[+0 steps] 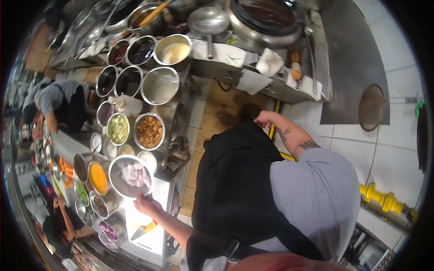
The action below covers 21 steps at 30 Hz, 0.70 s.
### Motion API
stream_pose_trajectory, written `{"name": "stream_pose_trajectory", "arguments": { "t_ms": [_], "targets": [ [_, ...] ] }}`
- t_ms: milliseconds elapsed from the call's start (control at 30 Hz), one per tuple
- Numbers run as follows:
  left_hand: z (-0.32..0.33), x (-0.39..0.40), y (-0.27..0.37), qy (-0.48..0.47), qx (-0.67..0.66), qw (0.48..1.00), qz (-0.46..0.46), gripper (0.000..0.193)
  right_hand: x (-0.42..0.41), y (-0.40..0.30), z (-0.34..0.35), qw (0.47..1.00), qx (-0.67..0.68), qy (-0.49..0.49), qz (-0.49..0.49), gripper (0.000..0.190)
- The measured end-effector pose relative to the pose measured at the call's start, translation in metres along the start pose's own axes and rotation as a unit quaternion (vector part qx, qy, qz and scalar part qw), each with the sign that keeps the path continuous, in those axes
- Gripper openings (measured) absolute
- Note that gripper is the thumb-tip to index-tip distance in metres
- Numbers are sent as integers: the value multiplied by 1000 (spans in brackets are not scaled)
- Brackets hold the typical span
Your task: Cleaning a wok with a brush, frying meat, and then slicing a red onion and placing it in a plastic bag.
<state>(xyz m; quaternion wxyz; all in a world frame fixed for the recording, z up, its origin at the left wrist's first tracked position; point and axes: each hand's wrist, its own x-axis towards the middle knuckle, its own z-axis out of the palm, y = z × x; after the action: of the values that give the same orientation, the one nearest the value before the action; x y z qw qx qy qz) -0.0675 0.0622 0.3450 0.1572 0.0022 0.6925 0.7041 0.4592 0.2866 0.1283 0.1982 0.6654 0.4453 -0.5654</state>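
My left hand point(146, 205) grips the near rim of a round metal bowl point(117, 184), which is tilted towards me. Pale raw pieces point(135, 174), perhaps meat or seafood, lie in it. Beneath that hand is a brightly lit white cutting board point(154, 242), and a knife point(144, 231) with a yellow-orange handle rests on it. At the edge of my black apron point(237, 169) is my right hand point(266, 118), its fingers curled and partly hidden. Whether it holds anything is unclear.
Metal pots with browned chunks point(149, 131), cut green vegetable point(118, 128) and orange liquid point(98, 177) crowd the counter. Ahead are a large wok point(266, 17) and a perforated ladle point(208, 22). A yellow pipe point(381, 198) runs at right. Co-workers point(64, 98) stand across the counter.
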Motion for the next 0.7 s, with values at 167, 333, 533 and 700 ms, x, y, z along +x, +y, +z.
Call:
{"name": "stream_pose_trajectory", "arguments": {
  "t_ms": [167,333,533,700],
  "targets": [
    [95,-51,-26,-267,74,954,-115,16,-66,-1,-89,993,97,-65,-3,38],
    [169,-106,-58,-340,79,930,-116,17,-98,47,-192,909,357,214,-32,30],
    [243,-188,-59,-384,127,902,-150,14,-29,121,-223,896,286,318,-116,76],
    [300,-217,-89,-435,65,889,-131,15,21,164,-252,799,544,250,-53,41]
  ]
}}
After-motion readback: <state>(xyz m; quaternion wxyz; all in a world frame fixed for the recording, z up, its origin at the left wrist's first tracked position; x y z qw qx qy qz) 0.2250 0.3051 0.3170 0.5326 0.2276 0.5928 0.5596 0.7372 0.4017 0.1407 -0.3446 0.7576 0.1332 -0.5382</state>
